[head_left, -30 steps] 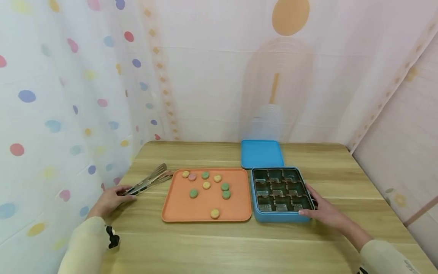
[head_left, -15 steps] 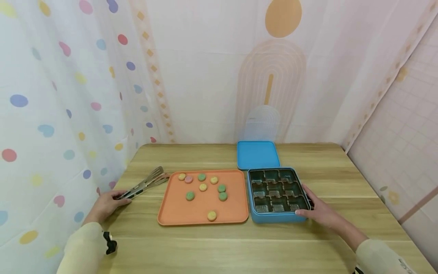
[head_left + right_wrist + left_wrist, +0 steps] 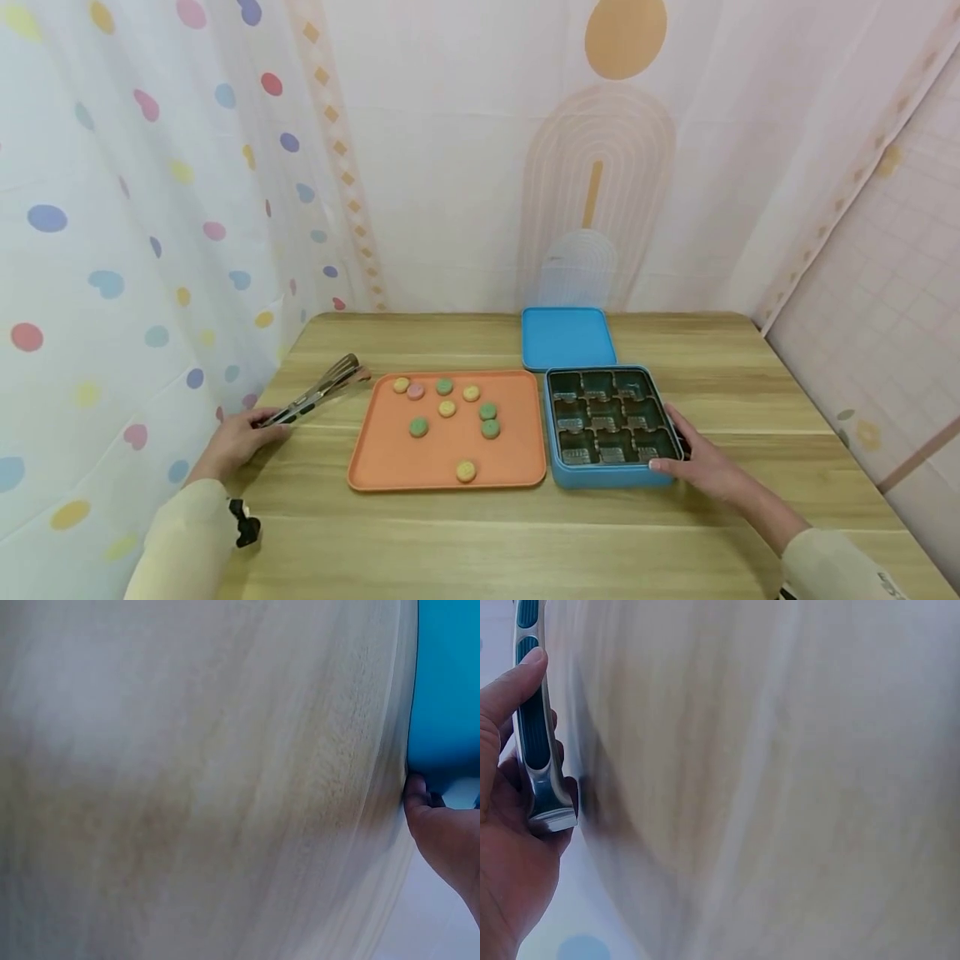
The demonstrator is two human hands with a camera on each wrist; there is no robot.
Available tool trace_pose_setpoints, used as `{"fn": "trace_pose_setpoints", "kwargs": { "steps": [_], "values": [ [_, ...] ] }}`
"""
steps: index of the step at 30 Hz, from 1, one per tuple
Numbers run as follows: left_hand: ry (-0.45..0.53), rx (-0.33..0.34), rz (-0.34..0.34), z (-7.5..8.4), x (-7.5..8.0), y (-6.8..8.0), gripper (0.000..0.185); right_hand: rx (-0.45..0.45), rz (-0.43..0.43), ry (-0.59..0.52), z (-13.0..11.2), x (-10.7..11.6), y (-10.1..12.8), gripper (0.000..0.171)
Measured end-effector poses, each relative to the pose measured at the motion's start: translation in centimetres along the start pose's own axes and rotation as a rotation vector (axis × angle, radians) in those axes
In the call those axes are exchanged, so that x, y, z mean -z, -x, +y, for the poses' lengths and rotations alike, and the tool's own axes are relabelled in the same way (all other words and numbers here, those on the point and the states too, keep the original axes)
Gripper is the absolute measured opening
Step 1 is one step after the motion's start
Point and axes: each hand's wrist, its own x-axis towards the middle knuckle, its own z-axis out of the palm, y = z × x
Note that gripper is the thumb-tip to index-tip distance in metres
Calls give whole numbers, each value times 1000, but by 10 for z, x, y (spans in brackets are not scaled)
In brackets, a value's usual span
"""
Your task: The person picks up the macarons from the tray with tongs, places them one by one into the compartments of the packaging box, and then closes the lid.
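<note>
Metal tongs (image 3: 318, 393) with blue grip pads (image 3: 531, 727) point toward the orange tray (image 3: 390, 462); my left hand (image 3: 238, 437) grips their handle end at the table's left edge. Several small round cookies, green (image 3: 418, 427), yellow (image 3: 466, 471) and pink (image 3: 416, 391), lie scattered on the tray. Right of it stands a blue box (image 3: 607, 477) with a dark divided insert of empty cells. My right hand (image 3: 701, 468) holds the box's near right corner, thumb against its front side (image 3: 417, 796).
The blue lid (image 3: 567, 337) lies flat behind the box. The wooden table (image 3: 480, 542) is bordered by dotted curtains on the left and a patterned backdrop behind. A wall stands close on the right.
The tongs' tips have lifted slightly off the table in my left hand. The right hand stays at the box corner. The view shifted a little.
</note>
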Motion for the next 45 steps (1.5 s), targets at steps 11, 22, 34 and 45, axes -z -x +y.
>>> {"fn": "trace_pose_setpoints", "kwargs": {
  "steps": [11, 22, 34, 45],
  "values": [
    [-3, -7, -7, 19, 8, -6, 52, 27, -23, 36, -2, 3, 0, 105],
    [-30, 16, -47, 39, 13, -9, 61, 51, -28, 88, -3, 6, -3, 104],
    [-63, -19, -45, 57, 14, -17, 57, 40, -33, 100, -5, 5, 1, 103],
    [-30, -58, -65, 69, 10, -16, 54, 32, -44, 102, -8, 5, 2, 100]
  ]
}}
